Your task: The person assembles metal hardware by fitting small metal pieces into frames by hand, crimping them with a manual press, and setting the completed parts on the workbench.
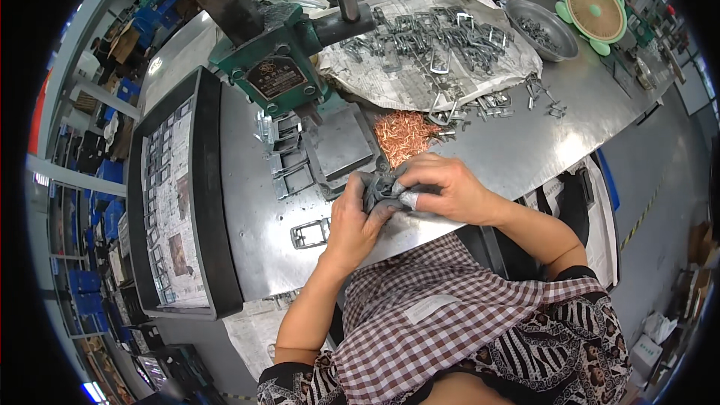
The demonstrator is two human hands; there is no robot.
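My left hand (355, 216) and my right hand (444, 189) meet over the table's near edge, fingertips pinched together around a small dark metal part (381, 187). The fingers largely cover it, so its shape does not show fully. The fingertips are stained grey, and a pale wrap covers my right thumb. Just beyond the hands lies a heap of small copper-coloured pins (403, 137). A single rectangular buckle frame (309, 235) rests on the metal table left of my left hand. More buckle frames (292, 178) stand lined up beside the press's flat block (337, 146).
A green hand press (274, 75) rises beyond the block. At the left stands a black tray (214, 202) with rows of frames on newspaper. Loose metal parts (439, 41) cover paper at the back, near a metal bowl (544, 30) and a small green-rimmed fan (595, 11).
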